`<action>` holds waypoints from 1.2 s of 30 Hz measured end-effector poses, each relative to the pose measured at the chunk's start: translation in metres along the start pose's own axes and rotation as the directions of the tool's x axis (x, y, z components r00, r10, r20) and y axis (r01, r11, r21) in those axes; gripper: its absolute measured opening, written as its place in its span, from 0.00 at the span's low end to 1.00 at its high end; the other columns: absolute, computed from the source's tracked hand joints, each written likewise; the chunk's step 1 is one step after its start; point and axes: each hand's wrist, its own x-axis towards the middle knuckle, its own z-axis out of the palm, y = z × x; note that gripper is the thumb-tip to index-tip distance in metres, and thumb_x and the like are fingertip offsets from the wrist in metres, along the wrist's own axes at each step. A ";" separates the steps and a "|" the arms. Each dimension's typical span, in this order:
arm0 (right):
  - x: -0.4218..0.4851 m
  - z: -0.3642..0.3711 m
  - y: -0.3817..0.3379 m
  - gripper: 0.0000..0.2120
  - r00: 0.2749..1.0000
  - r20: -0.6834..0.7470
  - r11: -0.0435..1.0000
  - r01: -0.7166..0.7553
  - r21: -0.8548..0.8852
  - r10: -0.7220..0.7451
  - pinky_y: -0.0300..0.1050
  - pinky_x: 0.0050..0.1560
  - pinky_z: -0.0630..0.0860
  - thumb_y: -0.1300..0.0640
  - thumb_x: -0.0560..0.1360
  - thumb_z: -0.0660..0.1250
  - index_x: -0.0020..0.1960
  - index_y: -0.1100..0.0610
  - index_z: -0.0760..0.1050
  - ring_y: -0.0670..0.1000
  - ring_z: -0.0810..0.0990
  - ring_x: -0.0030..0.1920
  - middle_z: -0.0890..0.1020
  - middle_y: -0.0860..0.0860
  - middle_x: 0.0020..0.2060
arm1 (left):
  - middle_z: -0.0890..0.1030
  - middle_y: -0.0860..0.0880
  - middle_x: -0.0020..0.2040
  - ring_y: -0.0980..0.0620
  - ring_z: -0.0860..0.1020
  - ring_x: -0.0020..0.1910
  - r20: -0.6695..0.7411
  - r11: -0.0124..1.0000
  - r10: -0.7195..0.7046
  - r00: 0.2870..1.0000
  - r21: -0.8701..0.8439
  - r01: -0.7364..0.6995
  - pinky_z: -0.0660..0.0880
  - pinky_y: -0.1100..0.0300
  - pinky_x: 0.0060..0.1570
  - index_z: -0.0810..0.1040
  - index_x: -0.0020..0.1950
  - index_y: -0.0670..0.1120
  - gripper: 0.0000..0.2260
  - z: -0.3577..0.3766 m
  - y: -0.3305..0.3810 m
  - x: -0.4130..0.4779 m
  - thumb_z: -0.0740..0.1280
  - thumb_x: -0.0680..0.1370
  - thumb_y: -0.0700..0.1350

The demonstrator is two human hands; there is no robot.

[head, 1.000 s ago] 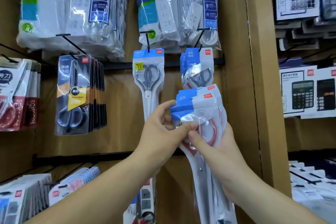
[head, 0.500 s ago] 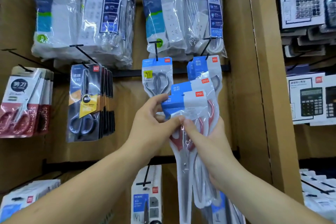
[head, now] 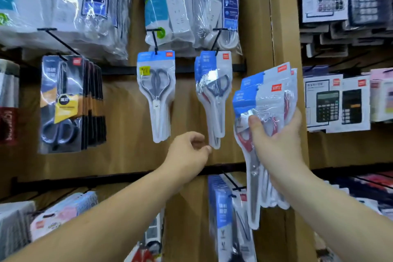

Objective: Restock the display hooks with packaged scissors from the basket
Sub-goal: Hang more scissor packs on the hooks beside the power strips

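right hand (head: 278, 140) gripping scissor packs (head: 265, 100)

A bunch of packaged scissors (head: 265, 100) with blue tops and red handles is sitting fanned out and tilted in the right hand (head: 278, 142). Two more packs are hanging on display hooks: one grey-handled pack (head: 156, 95) alone, and a small stack (head: 213, 95) just beside it.

I am reaching my left hand (head: 188, 155) up at frame center, fingers loosely curled and holding nothing, while my right hand (head: 276, 140), right of center, is gripping with the thumb pressing in front.
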 end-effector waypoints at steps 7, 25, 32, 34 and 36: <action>0.022 -0.020 0.023 0.37 1.000 -0.016 0.998 -0.027 -0.064 0.026 0.37 0.59 0.78 0.53 0.80 0.74 0.81 0.44 0.57 0.40 0.81 0.63 0.80 0.40 0.66 | 0.79 0.56 0.51 0.59 0.80 0.46 -0.079 1.000 0.005 0.997 -0.006 -0.005 0.74 0.70 0.46 0.75 0.57 0.53 0.21 0.046 0.009 0.020 0.82 0.72 0.51; 0.035 -0.011 0.069 0.38 0.994 0.081 0.996 -0.072 0.048 0.068 0.29 0.44 0.80 0.54 0.79 0.74 0.80 0.40 0.56 0.35 0.81 0.61 0.78 0.38 0.66 | 0.84 0.40 0.49 0.39 0.85 0.45 -0.104 0.979 -0.026 0.994 -0.205 0.004 0.84 0.48 0.38 0.75 0.55 0.47 0.15 0.056 0.027 0.076 0.70 0.73 0.33; 0.040 -0.006 0.051 0.37 0.998 0.026 0.994 -0.060 0.089 0.058 0.44 0.62 0.80 0.52 0.79 0.75 0.79 0.40 0.58 0.37 0.81 0.63 0.79 0.38 0.66 | 0.77 0.44 0.36 0.51 0.75 0.30 0.015 0.960 -0.011 1.000 -0.281 0.014 0.77 0.61 0.29 0.77 0.51 0.47 0.03 0.024 0.083 0.085 0.68 0.83 0.39; 0.041 -0.007 0.038 0.33 0.998 -0.001 0.994 -0.059 0.088 0.060 0.39 0.57 0.80 0.50 0.77 0.77 0.76 0.41 0.64 0.34 0.82 0.57 0.82 0.37 0.61 | 0.77 0.46 0.39 0.54 0.73 0.30 -0.039 0.973 0.043 0.998 -0.227 -0.051 0.71 0.65 0.25 0.75 0.56 0.48 0.03 0.022 0.088 0.084 0.65 0.84 0.40; 0.041 -0.009 0.025 0.28 0.994 -0.014 0.988 -0.102 0.119 0.104 0.44 0.57 0.82 0.47 0.76 0.78 0.72 0.45 0.71 0.38 0.86 0.54 0.86 0.41 0.57 | 0.80 0.48 0.51 0.55 0.78 0.40 -0.089 0.968 0.133 0.987 -0.200 -0.148 0.74 0.67 0.31 0.72 0.67 0.49 0.12 0.021 0.088 0.082 0.65 0.84 0.40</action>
